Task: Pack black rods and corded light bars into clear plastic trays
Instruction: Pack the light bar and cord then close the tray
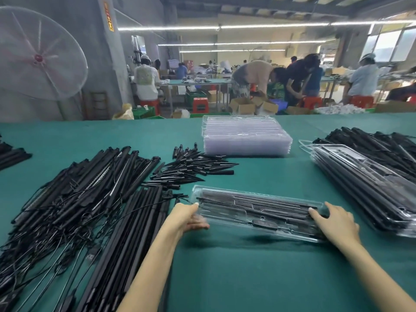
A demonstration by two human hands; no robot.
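- Left hand (191,216) reaches forward on a bare forearm, fingers curled in a grip, thumb on top.
- Right hand (334,222) extends forward too, palm down, fingers curled, gripping.

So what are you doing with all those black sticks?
A person is packing them into clear plastic trays. Right now the left hand grips one end of a filled tray and the right hand rests on the other end, fingers curled over its edge. The tray seems slightly lifted off the green table. Loose corded light bars and black rods lie to the left, empty trays are stacked behind, and filled trays are piled on the right.
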